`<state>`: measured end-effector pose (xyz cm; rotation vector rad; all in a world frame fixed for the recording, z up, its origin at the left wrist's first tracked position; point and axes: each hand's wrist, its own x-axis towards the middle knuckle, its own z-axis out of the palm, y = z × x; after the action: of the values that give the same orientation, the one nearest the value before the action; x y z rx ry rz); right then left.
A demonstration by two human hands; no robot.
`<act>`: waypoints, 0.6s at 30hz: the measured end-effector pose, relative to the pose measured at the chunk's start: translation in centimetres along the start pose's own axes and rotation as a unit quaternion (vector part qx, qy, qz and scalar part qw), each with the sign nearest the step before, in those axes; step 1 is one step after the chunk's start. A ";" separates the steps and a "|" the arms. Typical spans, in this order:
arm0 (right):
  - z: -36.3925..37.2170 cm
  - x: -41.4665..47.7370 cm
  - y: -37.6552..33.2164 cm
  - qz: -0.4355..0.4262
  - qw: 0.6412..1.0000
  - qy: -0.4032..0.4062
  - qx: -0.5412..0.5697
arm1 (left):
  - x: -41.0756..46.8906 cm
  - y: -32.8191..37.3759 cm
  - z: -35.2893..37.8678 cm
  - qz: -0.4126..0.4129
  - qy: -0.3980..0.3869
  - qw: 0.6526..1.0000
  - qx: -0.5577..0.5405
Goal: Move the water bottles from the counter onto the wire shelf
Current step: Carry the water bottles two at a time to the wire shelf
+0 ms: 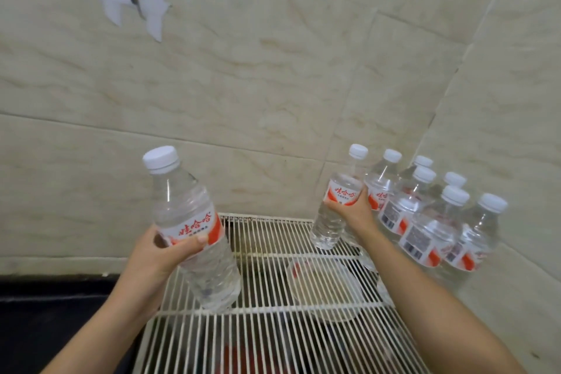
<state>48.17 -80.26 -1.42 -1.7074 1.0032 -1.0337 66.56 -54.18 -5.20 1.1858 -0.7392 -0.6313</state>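
Two water bottles are held over the wire shelf, one in each of the hands. The left bottle is gripped at its label by the left hand, with fingers and thumb curled round it. It is tilted with the cap up and to the left, and its base is low over the shelf's left side; contact with the wires cannot be judged. The right bottle is clasped around its middle by the right hand, nearly upright, just beside a group of bottles standing in the shelf's far right corner against the wall.

The bottles are of clear, ribbed plastic with white screw caps and red-and-white labels. The shelf is made of thin white parallel wires. The wall is faced with pale veined tiles. A dark table is seen at the left.
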 end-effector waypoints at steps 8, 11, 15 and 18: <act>3.6 -1.9 2.9 0.037 0.983 0.154 -0.096 | 1.0 0.2 2.1 -0.004 -0.019 1.000 0.023; 5.1 -2.5 2.8 0.109 0.969 0.203 -0.090 | 0.9 0.3 3.2 0.006 -0.026 0.999 0.042; 4.6 -1.5 2.8 0.104 0.971 0.213 -0.037 | 0.7 0.4 3.8 0.009 -0.036 0.999 0.040; 3.4 -1.4 3.3 0.085 0.980 0.179 -0.025 | 0.7 0.7 3.9 0.008 -0.038 0.998 0.041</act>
<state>50.23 -79.04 -5.73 -1.4734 1.3884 -1.2361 63.95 -56.83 -3.63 1.2350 -0.8445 -0.6416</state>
